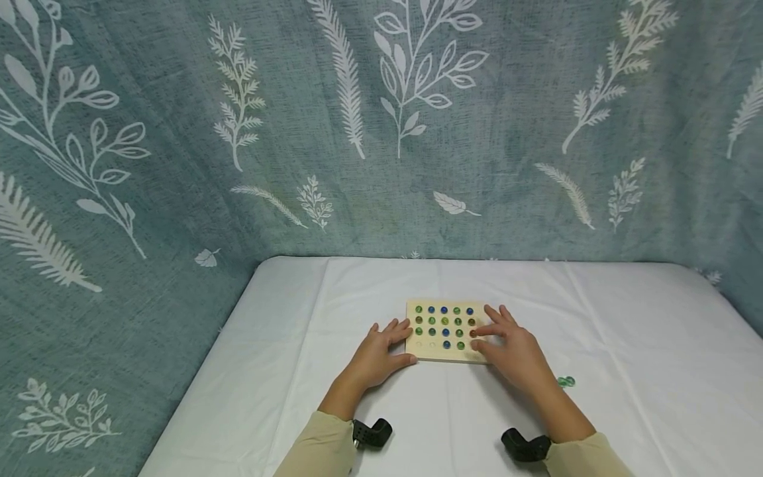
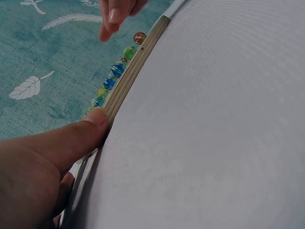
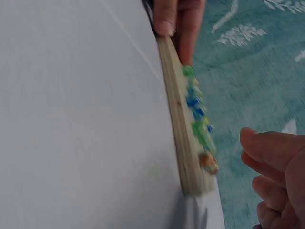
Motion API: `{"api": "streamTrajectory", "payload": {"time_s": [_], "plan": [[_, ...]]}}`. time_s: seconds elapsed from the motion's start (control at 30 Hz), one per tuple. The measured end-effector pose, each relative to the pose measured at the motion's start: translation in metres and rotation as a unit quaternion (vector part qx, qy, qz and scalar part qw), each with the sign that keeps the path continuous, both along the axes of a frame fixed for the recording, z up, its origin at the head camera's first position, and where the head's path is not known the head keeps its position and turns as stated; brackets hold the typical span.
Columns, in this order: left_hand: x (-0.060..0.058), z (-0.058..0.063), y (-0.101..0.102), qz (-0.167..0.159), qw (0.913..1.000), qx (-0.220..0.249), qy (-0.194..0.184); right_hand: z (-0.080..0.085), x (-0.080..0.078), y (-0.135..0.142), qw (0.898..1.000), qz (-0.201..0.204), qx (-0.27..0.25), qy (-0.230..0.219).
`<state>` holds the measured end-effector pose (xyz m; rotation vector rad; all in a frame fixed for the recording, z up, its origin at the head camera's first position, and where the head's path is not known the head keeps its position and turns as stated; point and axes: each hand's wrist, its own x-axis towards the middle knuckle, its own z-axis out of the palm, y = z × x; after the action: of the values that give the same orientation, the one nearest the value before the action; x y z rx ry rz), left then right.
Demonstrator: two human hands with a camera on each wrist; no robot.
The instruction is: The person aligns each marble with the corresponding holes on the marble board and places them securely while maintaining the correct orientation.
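Observation:
A pale wooden board point(image 1: 438, 354) holds rows of glass marbles, mostly green and blue. Two holes at its front left hold no marble. My left hand point(image 1: 377, 358) holds the board's left end, thumb at the front corner and fingers along the side. Over the right end hovers my right hand point(image 1: 517, 354), fingers spread and slightly bent. The right wrist view shows nothing between the right thumb and fingers point(image 3: 267, 148). Just below them, an orange marble point(image 3: 208, 162) sits at the board's front right; in the left wrist view this orange-red marble point(image 2: 139, 38) is also apart from the right fingertips.
A few loose green marbles point(image 1: 566, 381) lie on the white cloth point(image 1: 644, 344), to the right of the right forearm. Behind the table hangs a blue-green curtain point(image 1: 507, 132) with white leaf prints. Each wrist carries a black device point(image 1: 374, 433).

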<state>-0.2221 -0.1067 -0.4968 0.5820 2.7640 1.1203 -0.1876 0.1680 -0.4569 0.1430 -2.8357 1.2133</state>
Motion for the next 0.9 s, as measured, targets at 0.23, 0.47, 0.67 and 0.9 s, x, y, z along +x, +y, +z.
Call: {"api": "streamTrajectory", "payload": {"time_s": [0.23, 0.47, 0.67, 0.9], "plan": [[0.0, 0.001, -0.001, 0.004, 1.0, 0.001, -0.008, 0.009, 0.017, 0.051, 1.0, -0.019, 0.0, -0.021], [-0.002, 0.001, 0.001, 0.001, 1.0, 0.004, -0.006, 0.005, 0.032, 0.107, 0.996, -0.03, -0.024, -0.079], [-0.002, 0.0, 0.002, 0.002, 1.0, 0.007, -0.007, -0.002, 0.04, 0.134, 0.992, -0.038, -0.036, -0.114], [-0.001, 0.002, 0.003, 0.004, 0.9999, 0.007, -0.007, -0.011, 0.044, 0.142, 0.986, -0.03, -0.041, -0.156]]}}
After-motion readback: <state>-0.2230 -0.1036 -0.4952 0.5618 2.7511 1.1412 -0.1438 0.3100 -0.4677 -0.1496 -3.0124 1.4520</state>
